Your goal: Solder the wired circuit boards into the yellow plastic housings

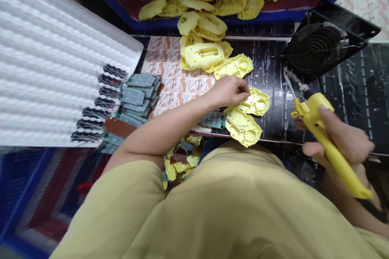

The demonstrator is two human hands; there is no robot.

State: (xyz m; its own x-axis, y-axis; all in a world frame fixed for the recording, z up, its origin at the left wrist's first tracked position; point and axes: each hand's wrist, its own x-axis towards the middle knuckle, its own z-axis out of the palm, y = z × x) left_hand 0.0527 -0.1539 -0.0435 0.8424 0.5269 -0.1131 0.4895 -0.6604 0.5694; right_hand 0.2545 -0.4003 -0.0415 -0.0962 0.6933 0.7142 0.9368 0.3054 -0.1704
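Note:
My right hand [346, 137] is wrapped round a yellow soldering gun [326, 137], its metal tip pointing up and away toward the black fan. My left hand [231, 91] has its fingers bent and pinched together over a yellow plastic shell half [258, 102]; whatever is between the fingertips is hidden. Nearer me lies another yellow shell half [243, 126] with thin wires in it, and a green circuit board [212, 119] sits at its left edge. Just beyond my left hand is a further open shell half [235, 66].
A black fan [322, 44] stands at the back right. Stacked circuit boards [136, 93] with black connectors lie left, beside a white ridged panel [60, 60]. A blue-rimmed bin [282, 15] of yellow shells is behind the bench. Below the edge are more yellow parts [182, 162].

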